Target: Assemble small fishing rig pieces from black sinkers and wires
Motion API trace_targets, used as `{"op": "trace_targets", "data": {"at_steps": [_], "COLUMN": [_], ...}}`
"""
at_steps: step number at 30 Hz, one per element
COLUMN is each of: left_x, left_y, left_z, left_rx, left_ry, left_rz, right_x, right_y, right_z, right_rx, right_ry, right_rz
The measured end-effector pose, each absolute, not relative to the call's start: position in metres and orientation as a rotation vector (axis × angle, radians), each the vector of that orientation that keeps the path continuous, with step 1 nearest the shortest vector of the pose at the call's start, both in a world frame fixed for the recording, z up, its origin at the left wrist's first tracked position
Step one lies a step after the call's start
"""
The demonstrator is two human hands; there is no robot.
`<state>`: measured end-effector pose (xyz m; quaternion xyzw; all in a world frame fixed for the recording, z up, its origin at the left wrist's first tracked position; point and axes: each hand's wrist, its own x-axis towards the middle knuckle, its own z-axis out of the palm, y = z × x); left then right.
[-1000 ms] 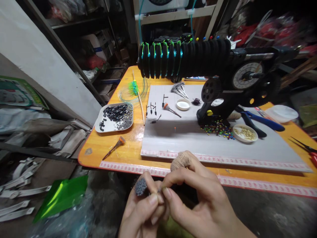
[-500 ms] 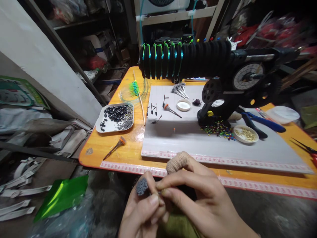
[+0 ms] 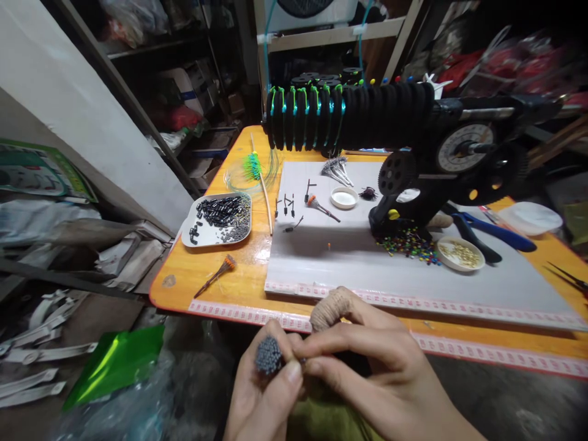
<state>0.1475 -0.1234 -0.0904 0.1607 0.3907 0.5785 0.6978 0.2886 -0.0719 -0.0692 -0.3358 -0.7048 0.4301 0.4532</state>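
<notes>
My left hand [image 3: 266, 386] is closed round a bundle of thin grey-tipped stems [image 3: 269, 355], whose round, packed end points up toward me. Thumb and forefinger of my right hand [image 3: 367, 361] pinch together right beside the left thumb tip. A tiny dark piece shows between the fingertips there, too small to name. Beige tape [image 3: 331, 309] wraps one finger of the right hand. Both hands are held in front of the table's near edge, above a green cloth [image 3: 335, 419].
The orange table [image 3: 257, 257] bears a grey board [image 3: 321, 269], a white tray of black pieces and grey bits [image 3: 186, 236], and an orange-tipped bundle [image 3: 215, 277]. A black ribbed roller machine [image 3: 376, 119] overhangs the board. Blue-handled pliers [image 3: 500, 234] lie at the right.
The view has shifted slightly, so the table sits a little lower and further right. The grey bundle's end faces me more squarely. Both hands keep their hold.
</notes>
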Motion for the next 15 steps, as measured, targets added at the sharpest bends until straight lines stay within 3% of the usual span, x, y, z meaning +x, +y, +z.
{"op": "trace_targets", "data": {"at_steps": [8,15], "left_x": [0.156,0.154], "left_y": [-0.117,-0.112], "left_z": [-0.093,-0.100], "left_rx": [1.092,1.321], "left_ry": [1.230,1.311], "left_rz": [1.733,1.737], "right_x": [0.288,0.287], "right_y": [-0.076,-0.081], "right_z": [-0.067,-0.069], "right_rx": [-0.874,-0.865], "right_ry": [-1.783,-1.879], "right_rz": [0.919,0.676]}}
